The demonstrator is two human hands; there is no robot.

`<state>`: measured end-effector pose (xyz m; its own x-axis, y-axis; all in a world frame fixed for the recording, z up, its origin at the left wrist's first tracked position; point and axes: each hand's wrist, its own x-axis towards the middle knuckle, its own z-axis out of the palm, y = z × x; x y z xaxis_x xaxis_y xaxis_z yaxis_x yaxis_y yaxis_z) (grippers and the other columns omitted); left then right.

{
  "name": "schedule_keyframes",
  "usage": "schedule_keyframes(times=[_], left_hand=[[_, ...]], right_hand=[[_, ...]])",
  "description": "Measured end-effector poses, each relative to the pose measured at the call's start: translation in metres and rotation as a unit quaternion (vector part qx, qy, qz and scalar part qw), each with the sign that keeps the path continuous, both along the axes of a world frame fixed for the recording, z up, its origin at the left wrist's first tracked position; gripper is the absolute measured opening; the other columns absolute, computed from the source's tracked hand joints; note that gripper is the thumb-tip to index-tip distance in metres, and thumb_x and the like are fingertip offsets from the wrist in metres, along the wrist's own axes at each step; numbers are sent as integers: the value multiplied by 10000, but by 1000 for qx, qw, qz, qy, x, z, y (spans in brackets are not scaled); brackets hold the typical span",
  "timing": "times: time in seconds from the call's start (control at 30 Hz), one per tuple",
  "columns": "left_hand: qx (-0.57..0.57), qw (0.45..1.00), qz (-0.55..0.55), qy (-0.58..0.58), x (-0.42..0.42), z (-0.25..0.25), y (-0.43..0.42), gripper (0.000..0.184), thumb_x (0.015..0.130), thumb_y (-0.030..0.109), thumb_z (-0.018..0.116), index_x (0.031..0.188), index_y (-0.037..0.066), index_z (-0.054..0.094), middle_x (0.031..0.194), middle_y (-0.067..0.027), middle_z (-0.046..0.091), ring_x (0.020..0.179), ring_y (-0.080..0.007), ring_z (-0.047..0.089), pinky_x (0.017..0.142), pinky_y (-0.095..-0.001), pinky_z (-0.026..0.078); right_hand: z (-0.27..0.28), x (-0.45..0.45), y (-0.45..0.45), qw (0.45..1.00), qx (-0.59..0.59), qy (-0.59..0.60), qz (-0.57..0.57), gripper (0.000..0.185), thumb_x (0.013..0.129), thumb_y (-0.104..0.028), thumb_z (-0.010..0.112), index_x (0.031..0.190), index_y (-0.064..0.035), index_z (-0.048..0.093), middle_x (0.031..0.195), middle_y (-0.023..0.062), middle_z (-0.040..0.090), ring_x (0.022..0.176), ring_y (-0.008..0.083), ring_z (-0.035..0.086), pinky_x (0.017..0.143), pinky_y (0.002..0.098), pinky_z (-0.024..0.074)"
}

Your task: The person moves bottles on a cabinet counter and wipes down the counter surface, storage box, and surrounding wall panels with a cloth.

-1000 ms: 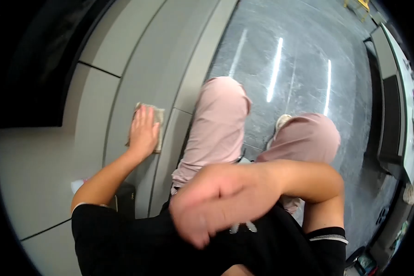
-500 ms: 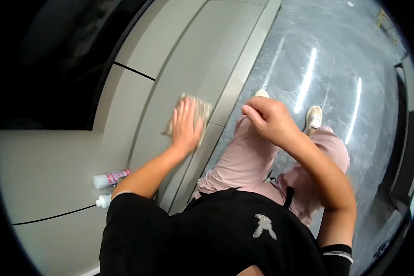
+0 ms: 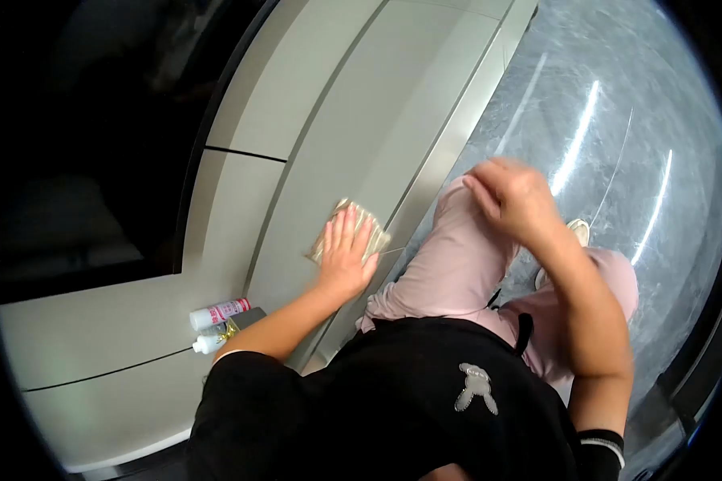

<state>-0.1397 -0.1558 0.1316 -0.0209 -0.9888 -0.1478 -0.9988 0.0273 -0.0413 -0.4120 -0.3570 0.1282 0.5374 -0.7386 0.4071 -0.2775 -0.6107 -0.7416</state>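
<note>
My left hand (image 3: 346, 258) lies flat with spread fingers on a striped beige cloth (image 3: 379, 238), pressing it against a grey-beige ledge (image 3: 409, 96). The cloth sticks out past the fingertips and on both sides of the hand. My right hand (image 3: 515, 196) is raised over my pink trouser leg, away from the ledge. Its fingers are curled in and slightly blurred, and no object shows in them.
Left of the ledge is a large black glossy panel (image 3: 96, 160). Behind my left arm stand a white and pink can (image 3: 221, 313) and a white-capped bottle (image 3: 209, 344). A grey floor (image 3: 618, 160) with light reflections lies to the right.
The view has shifted, so the ledge, panel and bottles sit differently in the picture. My left hand stays flat on the cloth. My right hand stays raised with curled fingers.
</note>
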Motion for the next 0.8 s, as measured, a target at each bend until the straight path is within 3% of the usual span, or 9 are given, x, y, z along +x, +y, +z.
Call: schedule_keyframes(times=[0.2, 0.43, 0.7, 0.8], left_hand=[[-72, 997, -35, -2, -39, -32, -133, 726, 829, 229, 626, 1462, 103, 292, 1508, -237, 225, 1396, -401, 222, 1123, -542, 179], [-121, 992, -17, -17, -76, -64, -259, 694, 817, 231, 631, 1447, 168, 347, 1502, -216, 262, 1390, -381, 246, 1125, -526, 189], [-52, 995, -79, 0, -32, -37, -137, 630, 894, 318, 555, 1458, 145, 334, 1515, -221, 233, 1394, -393, 231, 1122, -542, 175], [-40, 997, -71, 6, -27, -37, -137, 594, 913, 318, 513, 1452, 131, 345, 1511, -223, 240, 1392, -401, 232, 1118, -552, 175]], right_hand=[[-23, -4, -57, 997, 22, 14, -76, 162, 844, -170, 625, 778, -22, 619, 751, 160, 621, 650, 359, 587, 593, 426, 469], [-32, -15, -58, 991, 54, 50, -108, 154, 862, -169, 619, 811, -24, 633, 736, 157, 602, 679, 347, 583, 622, 405, 464], [-38, -36, -32, 984, 14, 123, -125, 158, 848, -195, 610, 804, -45, 624, 757, 129, 612, 721, 339, 603, 653, 422, 481], [-39, -43, -34, 980, 42, 145, -127, 184, 847, -202, 601, 771, -35, 601, 743, 134, 612, 694, 347, 600, 633, 436, 478]])
